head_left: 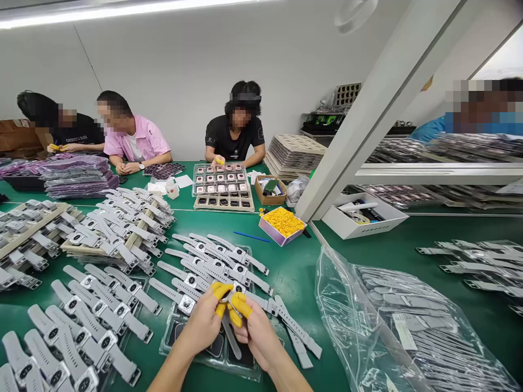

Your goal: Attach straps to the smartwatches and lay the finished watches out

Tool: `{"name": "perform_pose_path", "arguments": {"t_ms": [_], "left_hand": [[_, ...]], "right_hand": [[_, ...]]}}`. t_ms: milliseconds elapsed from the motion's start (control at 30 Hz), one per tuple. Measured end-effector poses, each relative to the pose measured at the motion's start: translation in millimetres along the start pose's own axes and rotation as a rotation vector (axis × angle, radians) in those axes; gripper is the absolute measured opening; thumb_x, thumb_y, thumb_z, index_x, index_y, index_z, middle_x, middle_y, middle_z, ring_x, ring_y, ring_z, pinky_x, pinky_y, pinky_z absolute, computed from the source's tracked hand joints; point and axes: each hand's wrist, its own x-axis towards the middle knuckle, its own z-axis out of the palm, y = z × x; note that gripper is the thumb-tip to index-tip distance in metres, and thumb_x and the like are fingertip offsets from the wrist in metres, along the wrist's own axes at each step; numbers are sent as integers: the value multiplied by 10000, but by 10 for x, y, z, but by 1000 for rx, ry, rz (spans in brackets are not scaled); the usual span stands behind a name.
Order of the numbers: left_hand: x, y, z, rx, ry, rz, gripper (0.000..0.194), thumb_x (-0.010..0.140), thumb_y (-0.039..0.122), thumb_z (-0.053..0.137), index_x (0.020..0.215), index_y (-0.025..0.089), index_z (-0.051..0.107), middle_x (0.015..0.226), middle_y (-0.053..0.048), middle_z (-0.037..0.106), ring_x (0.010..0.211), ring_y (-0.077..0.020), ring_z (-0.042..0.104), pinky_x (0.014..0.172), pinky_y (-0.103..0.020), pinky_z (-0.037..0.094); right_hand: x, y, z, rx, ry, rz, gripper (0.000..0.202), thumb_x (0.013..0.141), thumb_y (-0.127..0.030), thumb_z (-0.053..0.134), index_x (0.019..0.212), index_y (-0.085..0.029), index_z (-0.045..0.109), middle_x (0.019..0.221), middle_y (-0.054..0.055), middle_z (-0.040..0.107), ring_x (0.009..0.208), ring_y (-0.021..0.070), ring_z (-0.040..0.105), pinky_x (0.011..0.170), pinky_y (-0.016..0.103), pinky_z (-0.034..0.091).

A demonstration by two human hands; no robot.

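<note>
My left hand [203,320], with yellow finger cots on its fingertips, is closed on a small watch case [224,295] that the fingers mostly hide. Against it, my right hand [256,326], also in yellow cots, pinches a grey watch strap [232,338] whose loose end hangs down between the hands. Both hands are above a clear plastic tray [249,370] with dark compartments. Behind them on the tray lie several watches with grey straps [214,261]. Just right of my right hand, loose grey straps [300,335] rest on the green table.
Strapped watches [84,335] fill the left side, with stacked trays [122,239] behind. A clear bag of grey straps [420,321] lies right. Ahead stand a box of yellow finger cots [283,224], a blue stick [251,236], a white box [363,218] and a slanted post [368,120]. Co-workers sit opposite.
</note>
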Motion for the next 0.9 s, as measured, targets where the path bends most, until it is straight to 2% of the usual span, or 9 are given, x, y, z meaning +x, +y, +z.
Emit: {"name": "perform_pose_path", "arguments": {"t_ms": [167, 300, 467, 533, 633, 700, 767, 833, 900], "left_hand": [[-34, 139, -118, 45, -127, -4, 456, 1063, 322, 412, 1478, 275, 598, 1417, -93, 638, 1314, -253, 591, 1183, -437, 466], [-50, 135, -119, 213, -101, 62, 423, 1031, 276, 451, 1399, 245, 656, 1367, -120, 656, 1288, -268, 614, 1142, -427, 510], [-59, 108, -99, 387, -142, 111, 432, 962, 206, 494, 1360, 203, 661, 1329, -150, 655, 1276, -307, 606, 1114, -482, 528], [-54, 141, -112, 375, -154, 99, 411, 980, 218, 471, 1340, 198, 669, 1292, -148, 669, 1252, -303, 614, 1102, -482, 531], [-42, 208, -143, 238, -166, 54, 405, 1036, 272, 414, 1357, 217, 655, 1341, -133, 665, 1309, -281, 594, 1157, -469, 486], [-39, 235, -169, 116, -179, 19, 420, 1036, 321, 469, 1419, 225, 612, 1436, -127, 623, 1365, -277, 564, 1195, -461, 450], [-48, 238, -210, 22, -193, -32, 537, 1000, 367, 566, 1515, 220, 519, 1500, -140, 575, 1389, -288, 550, 1190, -460, 456], [-72, 224, -289, -11, -195, -101, 641, 983, 405, 601, 1574, 217, 438, 1489, -150, 579, 1369, -294, 568, 1152, -458, 491], [-107, 209, -418, 27, -176, -151, 632, 1000, 433, 574, 1575, 213, 433, 1401, -144, 639, 1306, -289, 610, 1108, -454, 520]], "right_hand": [[4, -17, -41, -113, 49, 13, 569, 636, -625, 823, 844, -207, 497, 593, -88, 471, 454, 26, 264, 469, 202, 135], [-10, -36, -64, -203, 11, 45, 516, 672, -599, 780, 845, -216, 480, 587, -98, 437, 446, 24, 233, 468, 209, 113], [-29, -65, -80, -305, -4, 60, 460, 700, -560, 745, 854, -222, 474, 571, -103, 423, 449, 33, 230, 465, 209, 109], [-34, -74, -78, -309, -23, 56, 445, 708, -554, 735, 851, -219, 480, 576, -102, 421, 451, 34, 226, 463, 210, 111], [-34, -85, -75, -275, -79, 40, 442, 742, -578, 723, 868, -210, 513, 583, -100, 421, 453, 38, 211, 467, 214, 113], [-30, -102, -86, -277, -94, -21, 479, 774, -643, 703, 885, -209, 535, 586, -93, 433, 448, 51, 230, 463, 223, 148], [-31, -140, -117, -354, -95, -146, 518, 807, -707, 678, 889, -212, 549, 614, -72, 465, 469, 77, 303, 475, 243, 227], [-49, -205, -168, -541, -111, -294, 497, 859, -699, 660, 868, -212, 564, 674, -41, 513, 551, 113, 397, 532, 265, 300], [-87, -288, -228, -822, -152, -383, 427, 919, -619, 654, 825, -210, 574, 709, -22, 541, 626, 140, 436, 583, 280, 307]]}}
